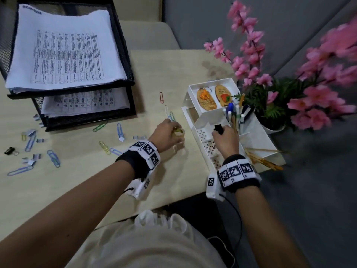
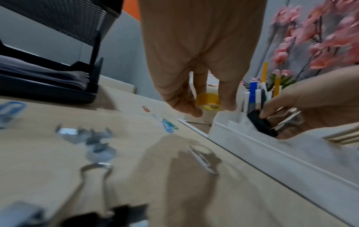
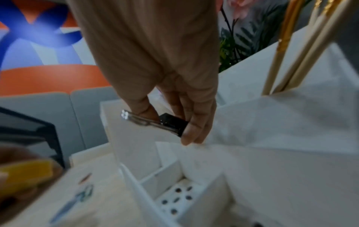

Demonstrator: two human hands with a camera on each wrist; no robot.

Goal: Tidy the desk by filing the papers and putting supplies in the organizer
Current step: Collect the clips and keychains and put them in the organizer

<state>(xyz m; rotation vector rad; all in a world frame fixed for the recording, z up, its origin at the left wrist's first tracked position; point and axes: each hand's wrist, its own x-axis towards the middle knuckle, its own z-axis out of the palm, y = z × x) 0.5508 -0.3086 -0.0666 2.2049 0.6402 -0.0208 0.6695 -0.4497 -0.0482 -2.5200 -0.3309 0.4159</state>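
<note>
Both hands are busy at the white organizer (image 1: 257,136), which sits on the counter (image 1: 166,78) at about 3 o'clock from the centre of the head view. The right hand (image 1: 225,139) pinches a black binder clip (image 3: 172,124) between thumb and fingertips, silver wire handles sticking out toward the wrist, and holds it just above the organizer's small front compartments, the ones with perforated floors; the clip is in the air, touching nothing but the fingers. Just to its 9 o'clock, the left hand (image 1: 167,132) has fingers and thumb curled round a small yellow roll of tape (image 2: 208,102), lifted off the counter close beside the organizer's near wall. Inside the organizer, pens and markers (image 1: 234,113) stand upright in the tall cup section at 12 o'clock from the right hand, two wooden key tags (image 1: 214,98) lie in the far tray, and a few pencils (image 1: 264,159) lie in the tray at 4 o'clock. Over at 10 o'clock, the black mesh paper tray (image 1: 119,60) holds printed sheets (image 1: 65,53) on both tiers. Loose supplies lie across the counter from 8 to 10 o'clock of the left hand: coloured paper clips (image 1: 53,158), little blocks of staples (image 1: 36,156), and a second small black binder clip (image 1: 9,150) out at the far left edge. Pink artificial flowers (image 1: 313,97) stand in a pot at 2 o'clock, just beyond the organizer.
</note>
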